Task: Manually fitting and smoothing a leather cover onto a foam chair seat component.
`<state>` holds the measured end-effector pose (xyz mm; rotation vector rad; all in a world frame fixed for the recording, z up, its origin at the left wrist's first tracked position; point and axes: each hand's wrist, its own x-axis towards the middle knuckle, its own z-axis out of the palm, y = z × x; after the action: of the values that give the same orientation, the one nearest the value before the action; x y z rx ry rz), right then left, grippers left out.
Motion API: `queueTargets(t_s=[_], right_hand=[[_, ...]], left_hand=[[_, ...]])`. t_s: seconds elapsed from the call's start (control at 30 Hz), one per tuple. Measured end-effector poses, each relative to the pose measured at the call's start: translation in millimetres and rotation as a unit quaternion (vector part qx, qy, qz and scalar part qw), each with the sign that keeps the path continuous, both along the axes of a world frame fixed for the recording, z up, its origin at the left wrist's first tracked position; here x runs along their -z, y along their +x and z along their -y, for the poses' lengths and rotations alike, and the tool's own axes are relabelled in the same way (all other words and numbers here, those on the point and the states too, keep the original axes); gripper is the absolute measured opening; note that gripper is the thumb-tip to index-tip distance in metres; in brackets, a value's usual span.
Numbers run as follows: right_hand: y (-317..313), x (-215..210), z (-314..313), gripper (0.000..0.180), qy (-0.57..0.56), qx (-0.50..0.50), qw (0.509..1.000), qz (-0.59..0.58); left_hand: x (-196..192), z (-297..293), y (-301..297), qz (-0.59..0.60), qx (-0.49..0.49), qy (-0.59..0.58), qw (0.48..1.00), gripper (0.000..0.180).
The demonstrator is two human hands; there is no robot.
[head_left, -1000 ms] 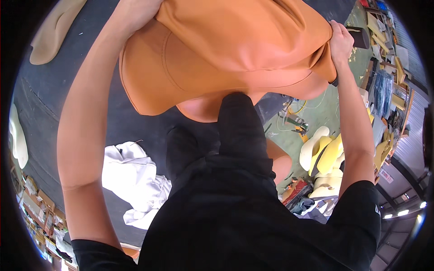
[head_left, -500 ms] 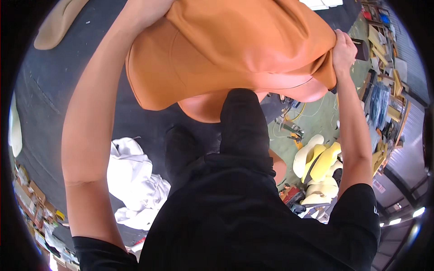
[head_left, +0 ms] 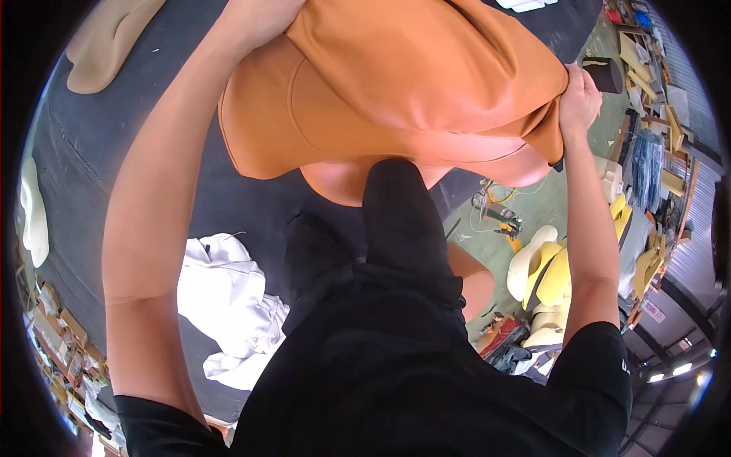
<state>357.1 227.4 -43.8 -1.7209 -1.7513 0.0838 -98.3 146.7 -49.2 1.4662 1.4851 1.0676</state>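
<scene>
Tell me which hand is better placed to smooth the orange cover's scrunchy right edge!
Probably the right hand: it holds the orange cover beside those scrunches; the left hand is farther away.

Worn on the person's head, the left fisheye camera looks steeply downward. The black shirt [head_left: 343,358] is very near, at six o'clock; the orange cover [head_left: 419,76] is farther, at about twelve. The wide view reaches corrugated panels [head_left: 700,225] at three o'clock.

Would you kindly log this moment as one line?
Left hand: at left side of orange cover, fingers not visible | Right hand: gripping cover's right edge | White fabric: crumpled on dark surface
</scene>
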Motion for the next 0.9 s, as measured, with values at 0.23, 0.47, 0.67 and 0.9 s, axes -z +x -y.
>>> queueTargets(t_s=[0.23, 0.47, 0.67, 0.9], right_hand=[[-33.4, 1.6, -18.0, 0.038, -0.021, -0.015, 1.0, 0.008], [-25.5, 10.4, -41.9, 0.039, -0.058, -0.008, 0.998, 0.021], [0.5, 7.7, -27.3, 0.035, -0.048, -0.004, 0.999, 0.002], [-3.8, 6.6, -26.0, 0.035, -0.049, -0.019, 0.999, -0.009]], left_hand=[[18.9, -2.0, -25.4, 0.02, -0.02, -0.023, 0.999, 0.045], [15.6, -6.8, -15.5, 0.088, -0.016, -0.03, 0.996, 0.045], [0.1, -6.5, 1.3, 0.011, -0.002, -0.032, 0.999, 0.045], [6.4, -5.0, -4.6, -0.012, -0.014, -0.032, 0.999, 0.046]])
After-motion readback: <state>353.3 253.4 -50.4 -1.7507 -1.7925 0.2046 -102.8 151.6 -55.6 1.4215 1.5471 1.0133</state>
